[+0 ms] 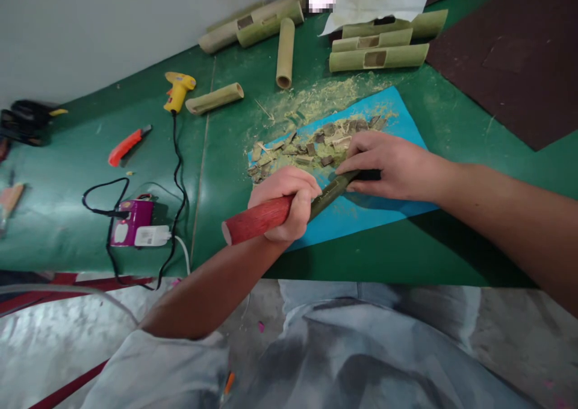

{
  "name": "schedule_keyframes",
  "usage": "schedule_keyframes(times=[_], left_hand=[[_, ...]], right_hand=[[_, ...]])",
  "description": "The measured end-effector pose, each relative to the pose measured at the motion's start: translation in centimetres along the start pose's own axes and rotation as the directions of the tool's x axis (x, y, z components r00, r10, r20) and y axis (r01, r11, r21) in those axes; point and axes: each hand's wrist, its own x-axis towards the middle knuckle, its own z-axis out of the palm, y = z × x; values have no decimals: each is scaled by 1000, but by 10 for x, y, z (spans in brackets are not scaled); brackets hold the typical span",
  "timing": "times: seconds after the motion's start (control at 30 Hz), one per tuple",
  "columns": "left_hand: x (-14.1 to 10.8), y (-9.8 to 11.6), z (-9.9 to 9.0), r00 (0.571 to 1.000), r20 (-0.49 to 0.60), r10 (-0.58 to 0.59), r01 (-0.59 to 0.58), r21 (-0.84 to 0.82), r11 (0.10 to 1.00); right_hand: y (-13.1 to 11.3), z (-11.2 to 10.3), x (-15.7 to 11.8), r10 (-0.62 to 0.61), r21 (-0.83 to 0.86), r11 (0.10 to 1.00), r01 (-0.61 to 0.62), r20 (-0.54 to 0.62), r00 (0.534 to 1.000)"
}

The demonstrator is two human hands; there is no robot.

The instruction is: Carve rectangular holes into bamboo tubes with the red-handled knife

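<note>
My left hand [289, 201] is wrapped round a red wooden handle [257, 221], whose tool end is hidden by the fingers. A dark green bamboo piece [332, 195] with a marked or cut rectangle on its top lies slanting between my hands. The fingers of my right hand [383, 162] hold its far end. Beneath both hands is a blue sheet [374, 213], covered at its far side with brown chips [311, 149] and greenish shavings.
Cut bamboo tubes [379, 58] lie at the back. On the left are a yellow glue gun [179, 91], a red cutter [125, 147] and a purple box [138, 219] with cables. A dark brown sheet [510, 59] covers the right back of the green table [235, 156].
</note>
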Motion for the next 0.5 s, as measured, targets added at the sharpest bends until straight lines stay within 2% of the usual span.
schedule_keyframes(times=[0.2,0.5], left_hand=[[8,3,-5,982,189,-22,18,23,1000],[11,6,-8,966,245,-78,68,47,997]], right_hand=[[1,2,0,-2,15,1000,2,-19,1000],[2,2,-1,-12,20,1000,12,-23,1000]])
